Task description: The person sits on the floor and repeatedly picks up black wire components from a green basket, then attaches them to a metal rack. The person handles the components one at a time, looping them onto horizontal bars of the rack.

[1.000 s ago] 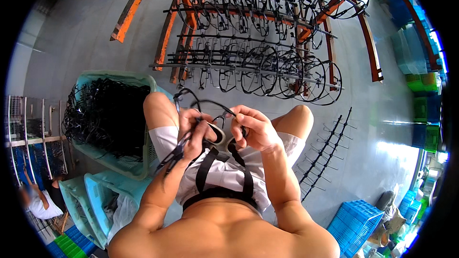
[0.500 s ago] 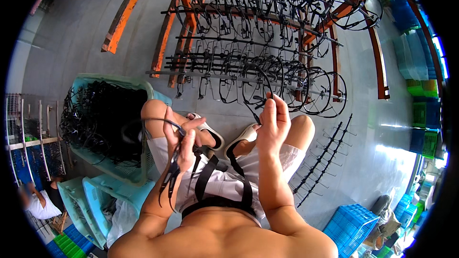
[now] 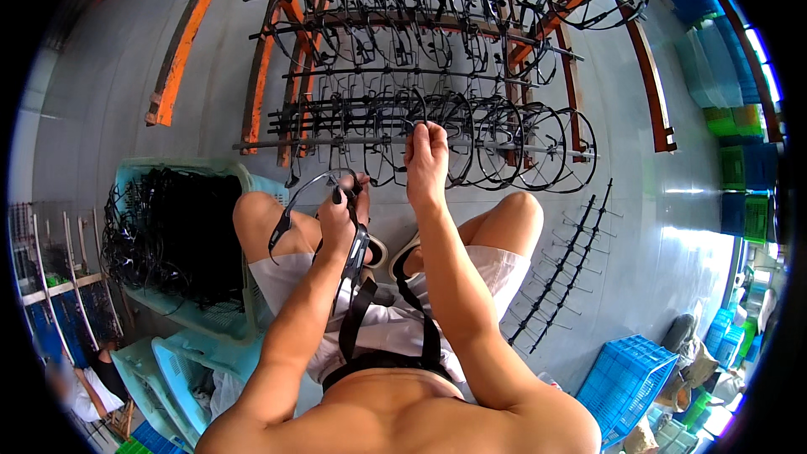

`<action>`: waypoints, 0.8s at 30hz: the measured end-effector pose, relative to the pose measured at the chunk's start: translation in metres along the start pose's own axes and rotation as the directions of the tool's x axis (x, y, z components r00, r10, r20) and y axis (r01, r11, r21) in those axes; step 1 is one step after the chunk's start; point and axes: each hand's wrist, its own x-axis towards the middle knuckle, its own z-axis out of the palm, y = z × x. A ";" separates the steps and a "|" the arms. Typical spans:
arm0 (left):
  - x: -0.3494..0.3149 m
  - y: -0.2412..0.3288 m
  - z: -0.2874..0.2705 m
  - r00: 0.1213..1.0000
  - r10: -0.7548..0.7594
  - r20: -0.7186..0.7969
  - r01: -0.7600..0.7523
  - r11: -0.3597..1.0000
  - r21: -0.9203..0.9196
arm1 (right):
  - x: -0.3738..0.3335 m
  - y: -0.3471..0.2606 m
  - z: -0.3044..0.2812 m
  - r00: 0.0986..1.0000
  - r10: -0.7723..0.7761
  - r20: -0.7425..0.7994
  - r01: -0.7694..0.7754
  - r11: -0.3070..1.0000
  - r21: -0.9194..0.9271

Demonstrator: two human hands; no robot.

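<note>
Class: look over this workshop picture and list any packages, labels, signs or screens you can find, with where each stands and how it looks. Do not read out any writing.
No labels, signs or screens show.
Containers only:
Pale green basket, by the person's left knee: rectangular, latticed, full of black wire parts.
Blue crate, floor at lower right: rectangular, mesh-walled.
Stacked crates, along the right wall: blue and green boxes.
Small blue crates, far right floor: too small to describe further.

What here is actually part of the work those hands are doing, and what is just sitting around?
In use:
- right hand, raised to the rack, pinching a black part
- left hand, gripping a bunch of black ring-shaped parts
- hanging rack loaded with the same parts
- pale green crate full of them

Lying about:
- blue crate
- spare hook bars on the floor
- orange frame rails
</note>
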 end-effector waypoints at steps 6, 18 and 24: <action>0.005 0.028 0.000 0.997 -0.074 -0.032 0.079 0.985 0.154 | -0.002 -0.004 0.000 0.997 0.037 0.067 -0.040 0.999 0.037; 0.025 0.021 0.007 0.998 0.008 -0.070 -0.004 0.998 0.055 | -0.043 0.013 -0.031 0.992 -0.023 0.124 0.012 0.996 0.088; 0.027 0.029 0.005 0.997 -0.024 -0.076 0.029 0.997 0.071 | -0.065 0.023 -0.018 0.997 -0.057 0.054 0.049 0.988 0.149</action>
